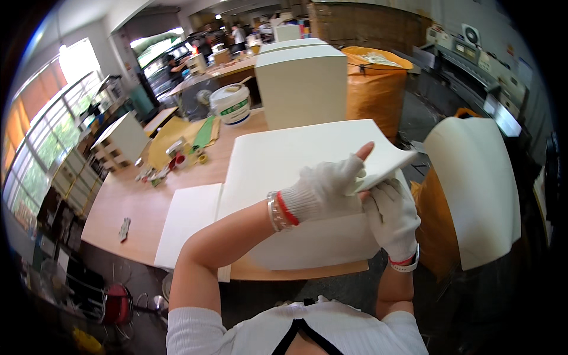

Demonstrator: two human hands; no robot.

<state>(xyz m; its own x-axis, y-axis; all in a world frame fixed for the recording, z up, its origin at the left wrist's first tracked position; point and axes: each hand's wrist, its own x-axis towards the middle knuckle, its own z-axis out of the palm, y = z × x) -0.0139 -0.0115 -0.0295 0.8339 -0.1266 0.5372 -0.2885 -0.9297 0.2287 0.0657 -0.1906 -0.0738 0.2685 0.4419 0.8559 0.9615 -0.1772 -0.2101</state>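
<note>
A large white paper sheet [284, 151] lies on the table in front of me, its right side lifted and curling. My left hand [328, 186], in a white knit glove with bare fingertips, reaches across to that curled edge and grips it, thumb pointing up. Just below and to the right, my right hand [391, 218], gloved too, closes on the same sheet near its right edge. The fingers of both hands are partly hidden by the paper and each other. Under the lifted sheet, more white paper [319, 242] extends to the table's front edge.
A tall stack of white paper [302, 89] stands behind the sheet, beside an orange sack [376, 92]. A white tub [231, 105], small jars [177, 157] and a small tool [124, 229] sit on the wooden table [127, 198]. White sheeting [476, 189] drapes at right.
</note>
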